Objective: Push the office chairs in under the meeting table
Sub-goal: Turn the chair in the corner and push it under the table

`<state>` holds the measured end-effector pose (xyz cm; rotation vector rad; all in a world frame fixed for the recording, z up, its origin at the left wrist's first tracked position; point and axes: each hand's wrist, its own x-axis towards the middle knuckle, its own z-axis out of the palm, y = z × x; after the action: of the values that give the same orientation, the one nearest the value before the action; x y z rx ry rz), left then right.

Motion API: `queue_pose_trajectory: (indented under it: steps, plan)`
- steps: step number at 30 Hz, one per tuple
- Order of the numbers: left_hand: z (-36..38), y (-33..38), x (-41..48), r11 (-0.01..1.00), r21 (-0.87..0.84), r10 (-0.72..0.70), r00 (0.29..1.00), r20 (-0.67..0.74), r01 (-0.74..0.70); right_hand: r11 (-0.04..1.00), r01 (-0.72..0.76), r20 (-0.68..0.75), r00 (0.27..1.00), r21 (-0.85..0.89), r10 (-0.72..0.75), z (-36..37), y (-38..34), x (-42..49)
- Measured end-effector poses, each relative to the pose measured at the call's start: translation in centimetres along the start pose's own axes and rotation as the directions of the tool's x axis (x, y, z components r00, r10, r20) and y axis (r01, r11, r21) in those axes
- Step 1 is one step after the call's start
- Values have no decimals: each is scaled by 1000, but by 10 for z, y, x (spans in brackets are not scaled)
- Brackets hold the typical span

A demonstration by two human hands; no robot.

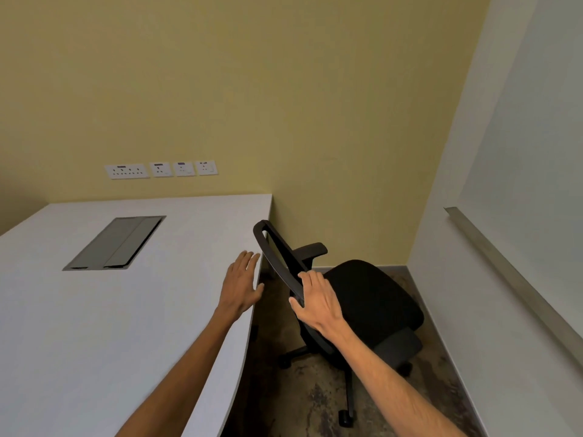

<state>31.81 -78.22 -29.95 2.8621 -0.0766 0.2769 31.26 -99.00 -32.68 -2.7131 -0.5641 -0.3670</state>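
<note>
A black office chair (372, 298) stands on the floor to the right of the white meeting table (94, 310), its backrest turned toward the table edge and its seat pointing away to the right. My right hand (318, 304) grips the top rim of the backrest. My left hand (241, 283) hovers flat over the table's right edge with its fingers spread, holding nothing. One armrest (310, 249) sticks out behind the backrest. The wheeled base (347, 414) shows below the seat.
A grey cable hatch (116, 242) is set into the tabletop. Wall sockets (161, 170) sit on the yellow wall behind. A white wall with a metal rail (504, 266) closes in the right side. The carpeted strip between table and wall is narrow.
</note>
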Motion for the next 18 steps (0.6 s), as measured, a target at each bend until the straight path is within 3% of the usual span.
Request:
queue_pose_trajectory:
  steps: [6, 13, 18]
  plan:
    - [22, -16, 35, 1000, 12, 23, 995, 98, -25, 992, -35, 122, 991, -118, 50, 29, 10, 9]
    - [26, -23, 61, 996, 13, 86, 986, 143, -89, 985, 4, 136, 990, -175, 20, 27, 41, -9]
    - [35, -15, 63, 984, 5, 173, 956, 236, -179, 962, -44, 143, 986, -269, 85, 11, 78, -40]
